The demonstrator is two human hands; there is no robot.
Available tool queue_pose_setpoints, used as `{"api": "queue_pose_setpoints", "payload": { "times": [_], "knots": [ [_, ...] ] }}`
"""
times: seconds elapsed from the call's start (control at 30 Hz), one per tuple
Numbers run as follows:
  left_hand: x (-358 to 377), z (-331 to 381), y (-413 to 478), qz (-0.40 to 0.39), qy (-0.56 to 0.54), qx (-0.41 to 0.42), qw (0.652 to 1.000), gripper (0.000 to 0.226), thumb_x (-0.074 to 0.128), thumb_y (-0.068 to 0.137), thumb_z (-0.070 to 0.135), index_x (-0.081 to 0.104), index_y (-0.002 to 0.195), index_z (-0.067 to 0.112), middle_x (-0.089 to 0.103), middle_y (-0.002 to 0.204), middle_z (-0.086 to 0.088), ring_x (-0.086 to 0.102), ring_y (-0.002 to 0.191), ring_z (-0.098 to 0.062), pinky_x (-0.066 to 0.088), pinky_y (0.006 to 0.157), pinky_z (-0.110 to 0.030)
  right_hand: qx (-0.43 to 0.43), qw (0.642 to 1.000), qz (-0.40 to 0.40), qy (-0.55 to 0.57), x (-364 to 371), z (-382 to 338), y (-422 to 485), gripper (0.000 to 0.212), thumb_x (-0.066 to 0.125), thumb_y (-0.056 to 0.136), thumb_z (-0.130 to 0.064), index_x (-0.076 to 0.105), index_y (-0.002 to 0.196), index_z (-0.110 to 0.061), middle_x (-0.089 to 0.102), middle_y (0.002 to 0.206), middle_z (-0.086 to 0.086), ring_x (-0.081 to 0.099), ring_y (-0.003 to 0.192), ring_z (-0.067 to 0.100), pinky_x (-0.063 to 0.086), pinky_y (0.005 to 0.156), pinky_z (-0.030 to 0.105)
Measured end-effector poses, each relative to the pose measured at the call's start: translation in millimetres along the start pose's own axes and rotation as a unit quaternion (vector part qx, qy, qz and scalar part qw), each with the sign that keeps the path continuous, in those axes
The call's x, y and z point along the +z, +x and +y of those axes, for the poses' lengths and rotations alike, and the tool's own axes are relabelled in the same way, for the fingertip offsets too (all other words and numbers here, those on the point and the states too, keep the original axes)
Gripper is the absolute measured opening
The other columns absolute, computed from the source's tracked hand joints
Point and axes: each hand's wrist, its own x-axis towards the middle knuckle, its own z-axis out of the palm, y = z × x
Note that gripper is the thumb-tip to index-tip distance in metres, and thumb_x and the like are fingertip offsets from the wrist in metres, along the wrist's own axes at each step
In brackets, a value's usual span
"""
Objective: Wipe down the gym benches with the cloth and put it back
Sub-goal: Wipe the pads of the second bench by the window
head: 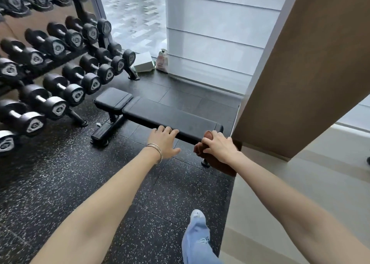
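Brown cloth (200, 149) is bunched in the right hand (219, 145), fingers curled round it, at the near end of the black bench (170, 117). From that grip the padded top runs lengthwise away to the left; the left hand (163, 141) rests open-fingered on its edge, just leftward.

Dumbbell rack (50, 67) left, pillar (300, 83) right of bench (172, 119).

Black dumbbells (77, 95) left of the fingers (168, 130), white box (143, 62) and bag (161, 60) beyond them, tan column (300, 83) to their right
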Motion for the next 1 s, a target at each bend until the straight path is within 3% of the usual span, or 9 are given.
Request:
{"api": "queue_pose_setpoints", "payload": {
  "times": [0.53, 1.0],
  "knots": [
    [1, -58, 292, -0.023, -0.01, -0.003, 1.0, 0.071, 0.048, 0.082, 0.061, 0.031, 0.141, 0.025, 0.045, 0.136, -0.004, 0.04, 0.126, -0.026, 0.034, 0.101, -0.04, 0.013, 1.0, -0.007, 0.012, -39, 136, 270, 0.036, 0.049, 0.094, -0.041, 0.044, 0.125, -0.024, 0.036, 0.131, 0.013, 0.038, 0.119, 0.034, 0.037, 0.091, 0.054],
    [87, -68, 497, -0.129, -0.032, 0.108, 0.985, 0.07, 0.048, 0.083, 0.06, 0.033, 0.14, 0.022, 0.044, 0.138, -0.005, 0.039, 0.128, -0.027, 0.034, 0.103, -0.042, 0.138, 0.98, -0.119, 0.079, 58, 219, 407, 0.037, 0.049, 0.093, -0.043, 0.044, 0.125, -0.025, 0.039, 0.126, 0.013, 0.04, 0.116, 0.033, 0.041, 0.089, 0.054]
  ]
}}
